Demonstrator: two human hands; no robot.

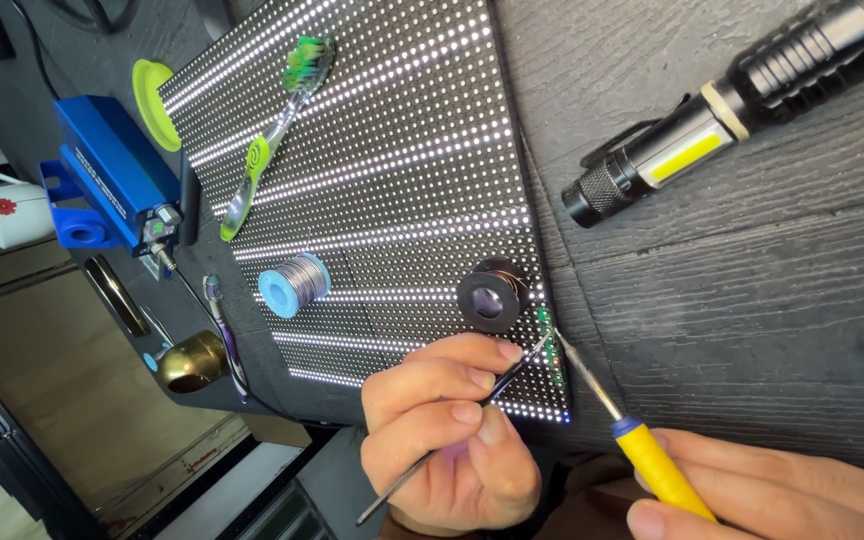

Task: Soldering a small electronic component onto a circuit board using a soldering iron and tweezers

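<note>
My left hand (pixel 452 430) grips tweezers (pixel 452 425) and my right hand (pixel 782 495) grips a soldering iron (pixel 617 425), both tips meeting at the lit panel's (pixel 382 180) edge.

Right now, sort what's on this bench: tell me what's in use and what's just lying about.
In use:
left hand holding tweezers
right hand holding soldering iron
lit panel

Lying about:
torch
toothbrush
solder reel
black spool
blue box
cup
</note>
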